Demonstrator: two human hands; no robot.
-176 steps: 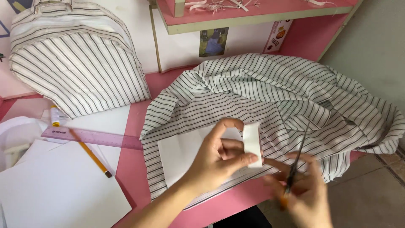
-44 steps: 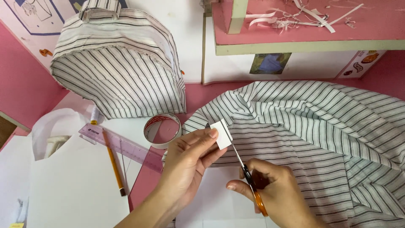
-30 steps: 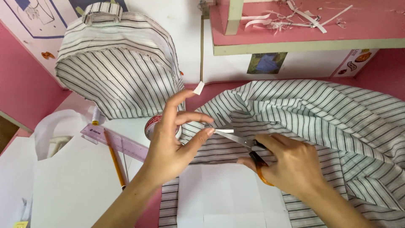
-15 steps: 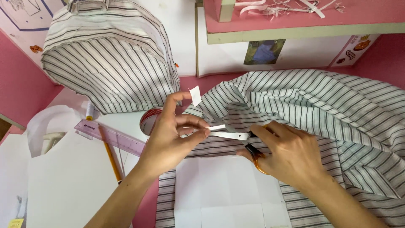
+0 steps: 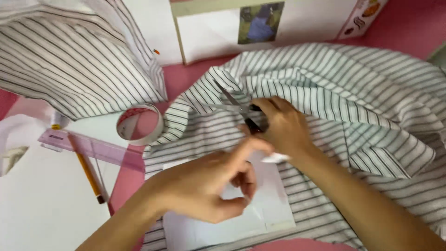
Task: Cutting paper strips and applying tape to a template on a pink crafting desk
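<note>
Gripping a pair of scissors [image 5: 234, 108], the right hand [image 5: 283, 128] has its fingers curled through the handles, blades parted and pointing up-left over the striped cloth [image 5: 334, 88] that covers most of the pink table [image 5: 404, 21]. Left hand [image 5: 209, 183] is in front, blurred, fingers loosely curled with the forefinger reaching toward a small white paper scrap [image 5: 275, 158]; whether it pinches the scrap, I cannot tell. Beneath that hand lies a white sheet [image 5: 274, 204] on the cloth. Off to the left: a tape roll [image 5: 139, 124], hollow, showing pink through its middle, beside a pink ruler [image 5: 93, 148] and a pencil [image 5: 88, 174]. A striped bag [image 5: 69, 60] stands behind, its contents hidden.
</note>
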